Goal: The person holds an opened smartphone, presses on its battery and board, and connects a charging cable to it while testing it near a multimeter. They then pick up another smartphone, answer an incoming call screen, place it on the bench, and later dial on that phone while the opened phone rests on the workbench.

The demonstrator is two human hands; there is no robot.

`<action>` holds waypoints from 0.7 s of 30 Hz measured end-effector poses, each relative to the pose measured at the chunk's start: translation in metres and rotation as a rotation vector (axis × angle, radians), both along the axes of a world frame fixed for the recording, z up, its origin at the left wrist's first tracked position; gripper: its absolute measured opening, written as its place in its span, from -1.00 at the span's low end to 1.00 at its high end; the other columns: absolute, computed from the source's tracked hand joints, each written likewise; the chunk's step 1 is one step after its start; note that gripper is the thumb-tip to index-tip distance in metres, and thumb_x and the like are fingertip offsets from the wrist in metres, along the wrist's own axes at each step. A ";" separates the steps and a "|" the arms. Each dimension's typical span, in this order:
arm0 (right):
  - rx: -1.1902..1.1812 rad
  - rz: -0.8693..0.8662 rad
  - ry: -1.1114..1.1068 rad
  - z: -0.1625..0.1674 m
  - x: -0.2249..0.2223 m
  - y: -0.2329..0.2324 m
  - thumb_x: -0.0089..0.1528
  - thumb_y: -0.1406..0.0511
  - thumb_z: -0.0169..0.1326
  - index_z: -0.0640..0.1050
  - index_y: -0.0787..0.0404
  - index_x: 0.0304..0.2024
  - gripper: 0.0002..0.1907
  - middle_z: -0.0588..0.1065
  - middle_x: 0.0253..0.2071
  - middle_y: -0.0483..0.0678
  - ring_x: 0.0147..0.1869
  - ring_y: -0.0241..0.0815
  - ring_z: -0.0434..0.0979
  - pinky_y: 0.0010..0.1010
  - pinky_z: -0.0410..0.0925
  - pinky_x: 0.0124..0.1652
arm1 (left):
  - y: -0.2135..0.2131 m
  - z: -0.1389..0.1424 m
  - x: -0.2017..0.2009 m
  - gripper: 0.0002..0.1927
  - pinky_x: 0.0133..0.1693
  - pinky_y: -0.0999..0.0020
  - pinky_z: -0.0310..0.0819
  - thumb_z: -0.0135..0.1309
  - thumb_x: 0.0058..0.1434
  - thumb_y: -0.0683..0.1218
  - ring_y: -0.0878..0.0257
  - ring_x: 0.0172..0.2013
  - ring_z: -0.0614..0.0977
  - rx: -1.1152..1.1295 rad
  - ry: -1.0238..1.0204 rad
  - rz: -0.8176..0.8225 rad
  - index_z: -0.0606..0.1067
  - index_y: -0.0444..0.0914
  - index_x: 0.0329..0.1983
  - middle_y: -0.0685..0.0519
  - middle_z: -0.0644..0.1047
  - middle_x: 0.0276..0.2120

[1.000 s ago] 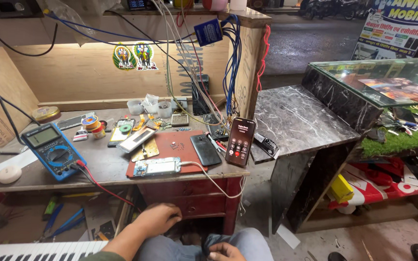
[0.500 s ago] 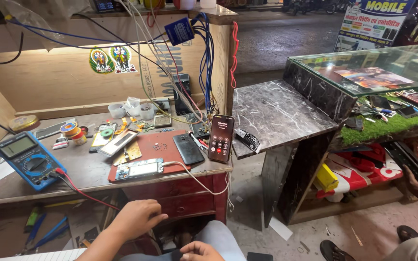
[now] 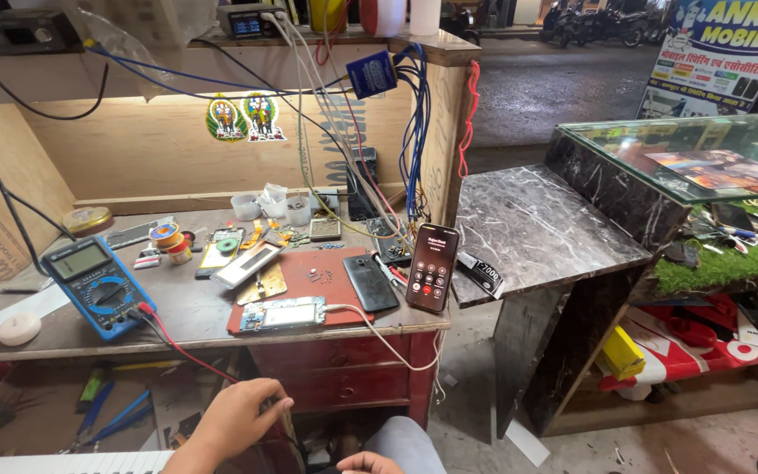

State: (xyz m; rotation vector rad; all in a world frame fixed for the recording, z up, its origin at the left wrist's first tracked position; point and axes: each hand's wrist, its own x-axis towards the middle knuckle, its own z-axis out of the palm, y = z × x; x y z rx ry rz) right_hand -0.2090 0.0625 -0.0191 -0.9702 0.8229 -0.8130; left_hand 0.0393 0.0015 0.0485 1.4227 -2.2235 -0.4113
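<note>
View swung back left; cluttered wooden workbench (image 3: pixel 195 307), marble counter (image 3: pixel 537 219).

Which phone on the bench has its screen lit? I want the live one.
The upright phone at the bench's right edge; the dark phone beside it lies flat, unlit.

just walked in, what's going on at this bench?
A person sits at a cluttered wooden repair bench. Both hands are below the bench edge, not on the work: the left hand pinches a thin cable near the drawers, the right hand rests low by the knee. On the red mat lie an opened phone and a dark phone; another phone stands lit. A blue multimeter sits left.
</note>
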 end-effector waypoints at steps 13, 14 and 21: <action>0.020 -0.423 0.159 -0.045 -0.062 -0.009 0.18 0.31 0.29 0.62 0.28 -0.06 -0.71 0.66 -0.25 -0.03 -0.20 -0.25 0.63 -0.39 0.51 -0.11 | -0.034 -0.042 0.025 -0.75 -0.45 0.32 0.53 0.26 0.15 0.07 0.24 -0.52 0.70 0.082 0.238 0.114 0.67 -0.19 -0.29 0.05 0.71 -0.50; 0.068 -0.485 0.196 -0.049 -0.071 -0.007 0.20 0.31 0.26 0.62 0.26 -0.06 -0.73 0.64 -0.27 -0.02 -0.30 -0.24 0.58 -0.39 0.48 -0.20 | -0.037 -0.045 0.027 -0.77 -0.46 0.35 0.54 0.25 0.13 0.05 0.28 -0.50 0.70 0.050 0.277 0.076 0.67 -0.19 -0.30 0.06 0.70 -0.50; -0.347 -0.714 0.565 -0.083 -0.146 0.045 0.10 0.32 0.33 0.68 0.17 -0.18 -0.77 0.66 -0.30 -0.07 -0.33 -0.31 0.66 -0.44 0.52 -0.26 | -0.038 -0.052 0.028 -0.79 -0.50 0.41 0.49 0.24 0.11 0.02 0.34 -0.55 0.63 0.015 0.319 0.012 0.67 -0.20 -0.31 0.08 0.67 -0.51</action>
